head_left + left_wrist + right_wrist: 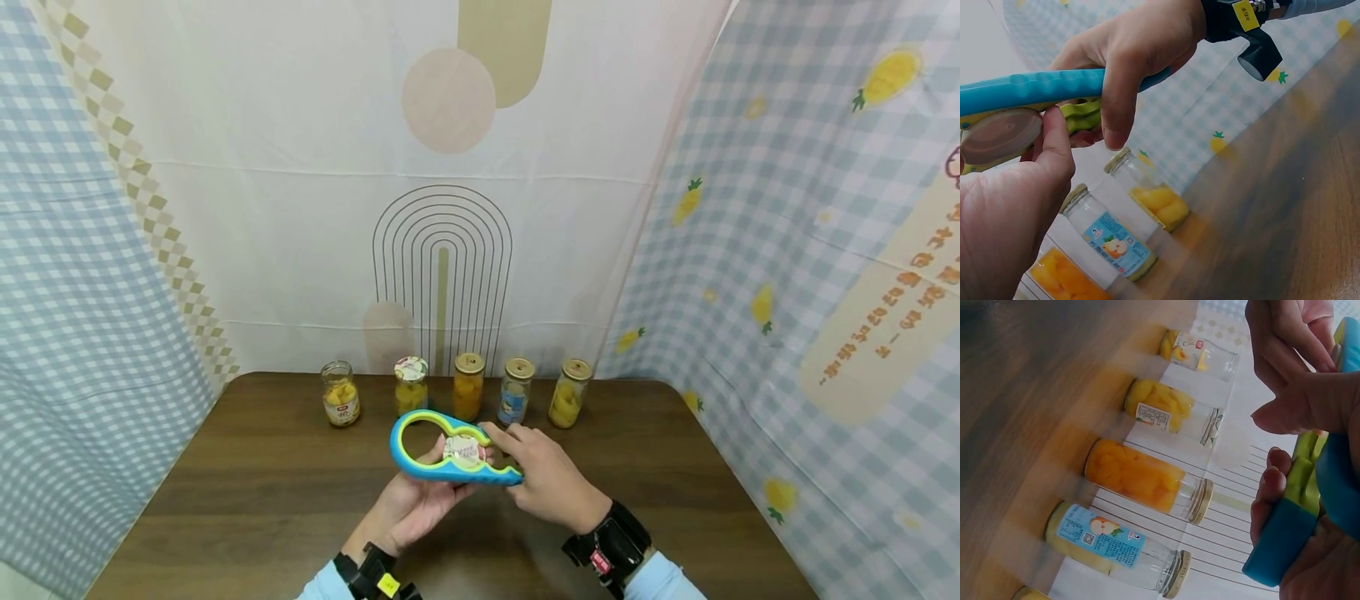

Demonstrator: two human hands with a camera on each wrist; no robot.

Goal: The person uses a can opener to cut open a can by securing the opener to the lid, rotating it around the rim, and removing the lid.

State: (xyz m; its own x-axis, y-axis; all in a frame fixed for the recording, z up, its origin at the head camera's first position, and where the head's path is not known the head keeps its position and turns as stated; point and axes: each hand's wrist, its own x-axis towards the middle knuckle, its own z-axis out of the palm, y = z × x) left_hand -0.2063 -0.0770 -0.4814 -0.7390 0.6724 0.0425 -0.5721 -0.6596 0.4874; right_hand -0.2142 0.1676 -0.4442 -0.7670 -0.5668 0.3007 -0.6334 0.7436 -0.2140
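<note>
A blue and lime-green jar opener (480, 475) with a large and a smaller ring is held above the table. My right hand (551, 475) grips its handle end, fingers curled round it in the right wrist view. From underneath, my left hand (423, 507) pinches a printed jar lid (462, 451) that sits inside the smaller ring. The lid's pale underside (1004, 134) shows in the left wrist view, with my left thumb at its edge. Part of the left hand is hidden behind the opener.
Along the table's back edge stand an uncapped jar (341, 408) of yellow fruit, a white-lidded jar (411, 393), an orange fruit jar (468, 392), a blue-labelled jar (514, 396) and a gold-lidded jar (569, 400). Cloth curtains (300, 250) hang behind the wooden table (247, 500).
</note>
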